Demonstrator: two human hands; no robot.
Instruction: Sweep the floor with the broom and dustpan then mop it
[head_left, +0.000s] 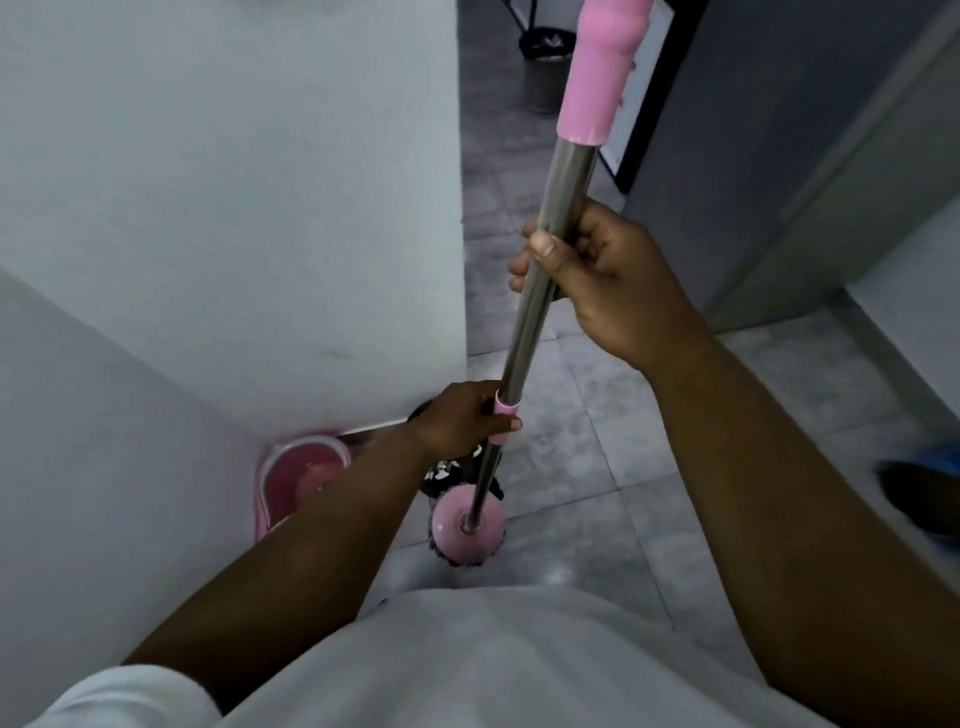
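**Me:** Both hands have a closed grip on the mop. My right hand is wrapped round the bare steel pole, thumb lying along it, and my left hand is curled round the small pink collar lower down.

**You:** Where's the working end?

**Me:** Down near my body, on the tiled floor. The pink mop head sits just right of the pink bucket, which is tucked against the white wall on the left.

**You:** How do you reckon it'll handle?

**Me:** Light and stiff, I'd guess; a thin metal tube with plastic fittings. The polished steel looks slippery, especially with wet hands. The collar gives the left hand a better hold, and the pink sleeve at the far top looks made for holding.

**You:** And the head?

**Me:** Soft strands, probably heavier once soaked, so I'd keep my hands well apart for leverage.
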